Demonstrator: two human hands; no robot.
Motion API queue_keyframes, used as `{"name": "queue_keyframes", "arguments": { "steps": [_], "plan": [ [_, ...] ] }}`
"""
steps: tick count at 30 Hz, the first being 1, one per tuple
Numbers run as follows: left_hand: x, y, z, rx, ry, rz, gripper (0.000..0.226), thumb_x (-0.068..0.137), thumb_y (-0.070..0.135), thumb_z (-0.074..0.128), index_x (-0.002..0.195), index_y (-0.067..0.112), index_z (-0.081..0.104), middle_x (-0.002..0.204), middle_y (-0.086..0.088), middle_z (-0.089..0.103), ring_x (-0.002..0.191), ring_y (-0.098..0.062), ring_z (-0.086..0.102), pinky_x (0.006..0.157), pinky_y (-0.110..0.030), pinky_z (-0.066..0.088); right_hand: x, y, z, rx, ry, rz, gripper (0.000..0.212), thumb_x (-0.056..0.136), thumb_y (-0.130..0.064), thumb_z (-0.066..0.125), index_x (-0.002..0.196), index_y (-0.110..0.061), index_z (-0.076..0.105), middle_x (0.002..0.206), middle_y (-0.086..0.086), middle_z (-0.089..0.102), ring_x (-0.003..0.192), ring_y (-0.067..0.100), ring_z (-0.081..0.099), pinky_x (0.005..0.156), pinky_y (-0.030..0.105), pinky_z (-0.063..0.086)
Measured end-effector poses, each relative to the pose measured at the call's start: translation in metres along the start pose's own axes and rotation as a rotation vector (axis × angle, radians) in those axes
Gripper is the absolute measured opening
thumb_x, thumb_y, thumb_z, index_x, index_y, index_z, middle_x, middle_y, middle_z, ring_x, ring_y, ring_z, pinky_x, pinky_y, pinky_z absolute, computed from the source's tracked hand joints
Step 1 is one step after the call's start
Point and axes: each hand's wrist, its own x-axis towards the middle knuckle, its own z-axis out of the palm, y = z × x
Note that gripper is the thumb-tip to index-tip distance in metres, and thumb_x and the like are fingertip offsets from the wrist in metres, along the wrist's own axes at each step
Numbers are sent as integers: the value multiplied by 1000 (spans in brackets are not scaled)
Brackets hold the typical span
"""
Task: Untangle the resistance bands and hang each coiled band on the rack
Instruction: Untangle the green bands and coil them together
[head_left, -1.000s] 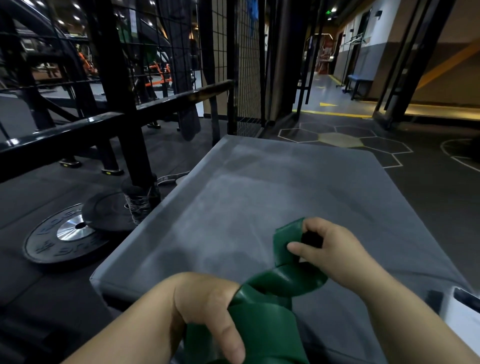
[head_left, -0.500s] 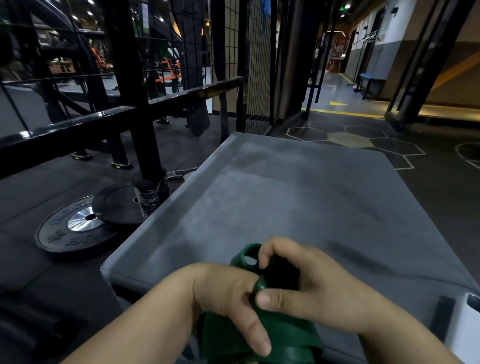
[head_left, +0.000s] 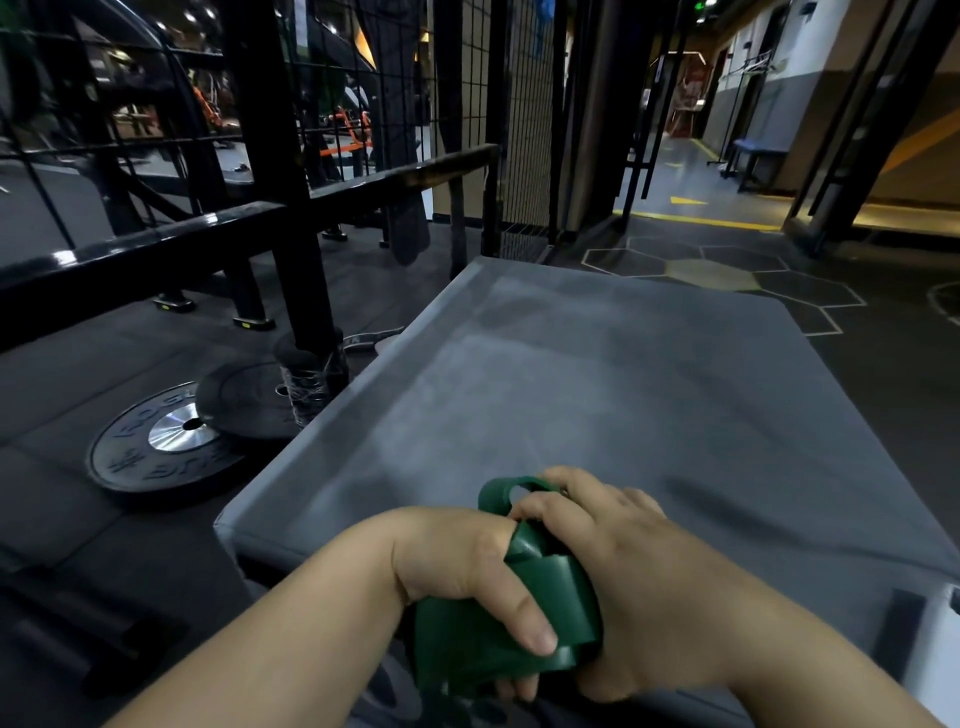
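**Green band (head_left: 467, 649) gathered into one bundle**

Above the near edge of the grey tabletop (head_left: 597, 389), the band's loops, spread apart a second earlier, sat bunched together. It looked soft, light and springy, likely to uncoil if released, so the wrapped middle seemed the place to hold. The left hand (head_left: 447, 556) gripped it, thumb across; the right hand (head_left: 639, 571) curled round its far side.

Dark green band (head_left: 467, 644), grey mat (head_left: 597, 389)
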Motion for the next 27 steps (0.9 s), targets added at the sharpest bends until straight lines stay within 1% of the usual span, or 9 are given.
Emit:
{"name": "queue_keyframes", "arguments": {
  "steps": [5,7,9,12,15,18,22,24,27],
  "plan": [
    [2,7,-8,68,189,26,24,71,14,72,94,7,69,87,-15,70,79,-24,67,76,-32,56,4,12,12,20,272,2,91,49,-69,67,130,-36,44,142,-10,36,124,13,51,103,35,39],
    [6,13,-9,196,299,7,40,62,25,78,98,8,70,99,-19,70,91,-31,67,88,-41,54,8,18,12,33,325,15,84,49,-68,66,125,-37,49,140,-11,39,122,14,53,101,39,42],
    [8,18,-10,312,418,-59,44,55,37,82,93,17,73,99,-10,74,95,-30,69,92,-42,53,12,25,13,21,334,28,79,49,-63,66,122,-39,50,138,-14,40,123,12,52,101,38,41],
    [9,22,-10,481,586,-178,36,58,47,86,84,27,71,81,9,73,86,-17,71,78,-29,55,16,38,17,75,316,52,70,51,-56,70,117,-39,52,133,-20,42,121,1,48,100,31,38],
    [10,20,-11,618,755,-232,53,55,64,82,88,30,58,85,12,66,79,-8,64,63,-24,47,17,52,18,95,297,72,65,55,-51,72,116,-35,55,132,-20,44,121,-3,46,96,29,38],
    [13,17,-13,447,1011,-122,67,62,79,64,100,26,46,90,6,61,78,-9,57,61,-28,39,19,61,18,111,325,87,63,56,-48,71,116,-33,57,129,-20,46,119,-1,48,94,31,40],
    [34,8,-13,191,1207,-8,59,86,65,47,121,18,44,100,4,63,84,-6,56,70,-22,40,22,60,20,121,340,57,63,55,-50,57,115,-30,57,130,-19,46,121,-2,45,98,27,33],
    [42,-2,-16,146,1205,-1,60,85,66,51,115,14,59,107,-1,67,94,-13,62,81,-25,45,24,59,23,135,354,52,63,55,-48,55,116,-30,56,130,-19,47,122,1,46,102,32,35],
    [49,-7,-15,-71,1141,85,62,82,69,55,95,10,69,91,-3,73,87,-20,68,84,-35,54,25,59,28,216,463,66,63,57,-45,55,120,-33,55,128,-21,46,123,7,46,107,45,34]
  ]
}}
